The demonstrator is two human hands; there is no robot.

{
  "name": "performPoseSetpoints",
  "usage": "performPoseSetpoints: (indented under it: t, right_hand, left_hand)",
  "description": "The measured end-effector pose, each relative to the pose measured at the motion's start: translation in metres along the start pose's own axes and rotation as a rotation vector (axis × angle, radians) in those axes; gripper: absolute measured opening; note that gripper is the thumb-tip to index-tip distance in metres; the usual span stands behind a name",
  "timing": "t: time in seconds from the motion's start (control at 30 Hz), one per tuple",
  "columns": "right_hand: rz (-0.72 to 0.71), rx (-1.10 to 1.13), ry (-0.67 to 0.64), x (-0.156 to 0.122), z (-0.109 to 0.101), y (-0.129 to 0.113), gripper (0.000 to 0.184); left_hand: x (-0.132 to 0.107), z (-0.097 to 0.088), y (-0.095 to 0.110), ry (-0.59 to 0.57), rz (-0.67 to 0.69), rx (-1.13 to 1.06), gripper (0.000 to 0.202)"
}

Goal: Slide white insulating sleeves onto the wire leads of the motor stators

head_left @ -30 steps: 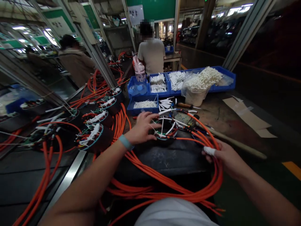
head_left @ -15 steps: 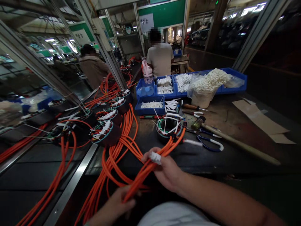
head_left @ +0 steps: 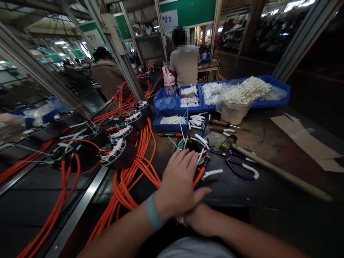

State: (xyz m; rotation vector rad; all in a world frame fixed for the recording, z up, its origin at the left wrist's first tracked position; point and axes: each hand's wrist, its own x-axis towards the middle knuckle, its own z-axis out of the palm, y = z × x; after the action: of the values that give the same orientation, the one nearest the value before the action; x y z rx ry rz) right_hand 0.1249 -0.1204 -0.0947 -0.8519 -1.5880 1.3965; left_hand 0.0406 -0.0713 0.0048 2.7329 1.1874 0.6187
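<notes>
My left hand (head_left: 178, 179), with a teal band at the wrist, is stretched out flat, its fingertips at the near rim of a ring-shaped wound motor coil (head_left: 206, 152). It lies over the orange cables (head_left: 198, 177) that come out of this coil. My right hand (head_left: 200, 219) is below and partly behind it, curled where the cables run. A bit of white wrapping (head_left: 180, 218) shows at its fingertips; most of its fingers are hidden. White sleeves and thin white ties stick up from the coil.
A mallet (head_left: 279, 172), dark-blue-handled pliers (head_left: 242, 170) and a screwdriver (head_left: 221, 123) lie on the right. Blue bins (head_left: 170, 127) of white sleeves and ties stand behind. Several coils (head_left: 118, 152) with orange cables line the left. Two people are farther back.
My left hand has moved from the lower cable ends up and forward to the coil, opening out flat. My right hand has drawn down towards my body, now partly under the left.
</notes>
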Motion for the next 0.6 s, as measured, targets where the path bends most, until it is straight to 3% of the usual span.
performPoseSetpoints:
  t: [0.07,0.17,0.3,0.33,0.4,0.47,0.5,0.53,0.6]
  right_hand:
    - [0.12,-0.005,0.016,-0.002,-0.003,-0.001,0.038]
    - [0.247,-0.087,-0.008,0.001,-0.006,-0.01,0.039]
    - [0.049,-0.236,-0.28,-0.003,-0.028,-0.029,0.031]
    - [-0.034,-0.258,-0.274,-0.006,-0.038,-0.032,0.025]
    - [-0.196,-0.363,-0.044,-0.011,-0.059,-0.036,0.019]
    - [-0.31,-0.591,0.265,-0.011,-0.079,-0.039,0.023]
    - [-0.351,-0.719,0.35,-0.009,-0.086,-0.04,0.027]
    - [-0.385,-0.825,0.361,-0.006,-0.092,-0.042,0.031]
    - [-0.418,-0.934,0.228,0.001,-0.101,-0.047,0.034]
  left_hand:
    - [0.027,0.018,0.002,-0.08,-0.029,0.044,0.092]
    - [0.042,0.021,-0.017,-0.18,-0.006,0.034,0.072]
    - [0.031,-0.011,-0.059,-0.378,0.176,-0.14,0.033]
    - [0.026,-0.019,-0.066,-0.425,0.184,-0.178,0.03]
    - [0.015,-0.028,-0.07,-0.463,0.14,-0.23,0.029]
    - [0.005,-0.027,-0.063,-0.428,0.05,-0.259,0.033]
    - [0.001,-0.025,-0.057,-0.4,0.006,-0.267,0.035]
    - [-0.002,-0.022,-0.05,-0.374,-0.03,-0.27,0.036]
    - [-0.006,-0.016,-0.04,-0.345,-0.074,-0.272,0.041]
